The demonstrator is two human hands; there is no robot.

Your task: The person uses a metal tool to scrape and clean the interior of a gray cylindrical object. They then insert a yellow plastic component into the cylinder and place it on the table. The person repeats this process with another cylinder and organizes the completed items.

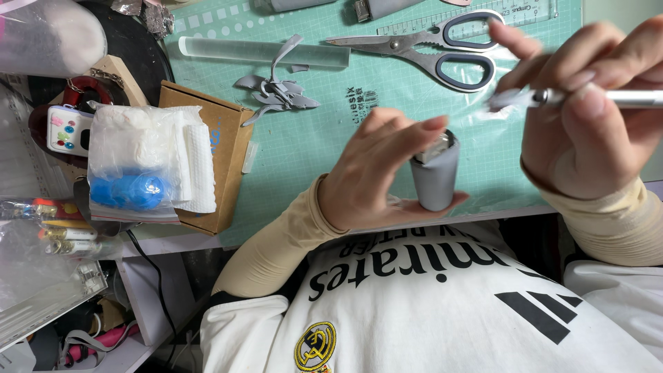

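Holding a small grey tapered cup-like piece [436, 181] upright, the left hand [376, 173] has its grip closed round it, thumb under the base and fingers curled over the rim, just above the near edge of the green cutting mat [304, 145] on the worktop; the right hand [587, 117] pinches a slim metal-handled craft tool [608, 98] in a closed grip, its blurred tip to the upper right of the piece's open top and a little apart from it; whether a blade or a brush ends that tool I cannot tell. By my reading the step in hand is trimming or cleaning the grey piece, with the tool not yet on it; the next move calls for a steady left hold and a careful approach to the rim. Grey offcuts [276, 93] lie beside a clear rod [262, 50]; scissors [442, 48] rest further back; a cardboard box [221, 159] carries a bagged bundle [148, 162].
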